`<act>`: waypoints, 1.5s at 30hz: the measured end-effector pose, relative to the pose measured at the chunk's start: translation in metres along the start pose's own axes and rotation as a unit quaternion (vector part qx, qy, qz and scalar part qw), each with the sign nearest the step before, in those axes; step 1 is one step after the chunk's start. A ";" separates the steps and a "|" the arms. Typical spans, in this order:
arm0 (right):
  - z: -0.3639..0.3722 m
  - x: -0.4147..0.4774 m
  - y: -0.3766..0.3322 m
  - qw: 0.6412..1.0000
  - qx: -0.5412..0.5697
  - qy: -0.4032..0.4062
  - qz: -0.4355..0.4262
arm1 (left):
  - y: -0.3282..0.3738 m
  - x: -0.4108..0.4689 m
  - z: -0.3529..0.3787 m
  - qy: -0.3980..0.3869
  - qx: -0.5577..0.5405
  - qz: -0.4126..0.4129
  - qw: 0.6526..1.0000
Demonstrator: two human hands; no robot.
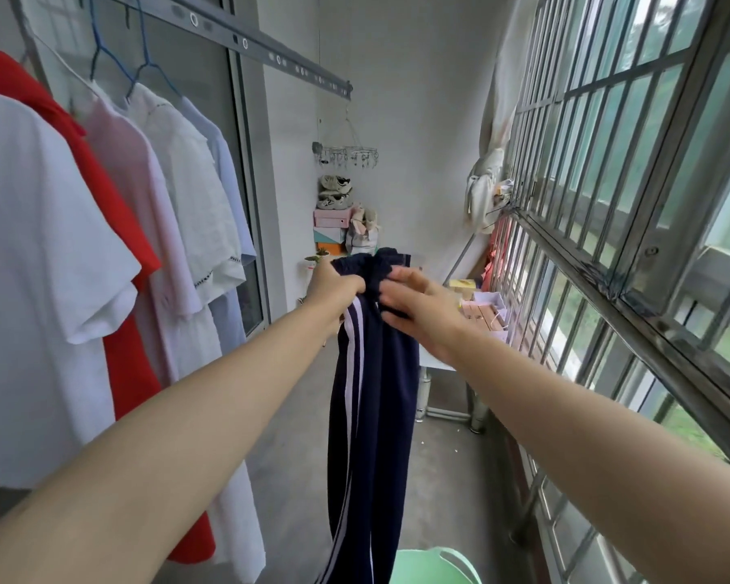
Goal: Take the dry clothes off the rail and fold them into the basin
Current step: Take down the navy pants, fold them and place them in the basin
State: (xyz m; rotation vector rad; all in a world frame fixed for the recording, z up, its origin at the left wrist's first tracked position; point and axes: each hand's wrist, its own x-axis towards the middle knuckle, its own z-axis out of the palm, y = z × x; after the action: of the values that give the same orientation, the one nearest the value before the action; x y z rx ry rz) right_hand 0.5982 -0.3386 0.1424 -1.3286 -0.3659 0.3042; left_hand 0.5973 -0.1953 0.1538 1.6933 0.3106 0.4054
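Mint-green plastic basin (435, 566), rounded rim, sits at the bottom edge just beside the legs of the navy knit trousers (371, 394), which have two white side stripes and hang limp. Left hand (334, 284) fists the gathered waistband, fingers curled tight; right hand (422, 307) pinches the same bunched cloth, slightly blurred. Further left: white, red and pink shirts (30, 246) on thin blue hangers (144, 65) under the perforated metal rail (270, 52).

Home laundry balcony: shirts (102, 229) on hangers under ceiling rail (245, 42), barred windows (633, 170), stacked shoe boxes (331, 229) w/ sneakers (334, 191).
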 end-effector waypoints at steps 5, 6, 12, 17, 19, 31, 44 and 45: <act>-0.006 -0.014 0.048 0.988 -0.123 -0.019 0.095 | 0.004 0.000 -0.006 0.105 -0.087 -0.046 0.990; -0.006 -0.014 0.055 0.980 -0.160 -0.032 0.111 | 0.007 0.001 -0.005 0.117 -0.101 -0.049 0.987; 0.011 -0.009 0.089 0.955 -0.268 -0.041 0.121 | 0.038 -0.006 0.005 0.134 -0.195 -0.060 0.970; 0.026 -0.007 0.103 0.959 -0.266 0.052 0.085 | 0.071 -0.020 0.000 0.092 -0.245 -0.084 0.961; 0.027 -0.006 0.109 0.959 -0.258 0.087 0.080 | 0.082 -0.021 -0.004 0.094 -0.248 -0.085 0.960; -0.006 -0.004 0.123 0.933 -0.321 0.131 0.099 | 0.065 0.010 -0.021 0.195 -0.307 -0.095 0.927; -0.073 -0.042 0.164 0.903 -0.372 0.141 0.162 | 0.041 0.014 -0.002 0.196 -0.217 -0.069 0.954; -0.080 -0.044 0.167 0.899 -0.377 0.144 0.169 | 0.035 0.015 0.000 0.201 -0.211 -0.069 0.954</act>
State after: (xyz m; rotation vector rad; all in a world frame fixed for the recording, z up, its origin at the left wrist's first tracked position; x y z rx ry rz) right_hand 0.5916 -0.3916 -0.0399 -2.1815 0.0222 0.2556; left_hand 0.6096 -0.1945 0.1892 1.1556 0.5924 0.6626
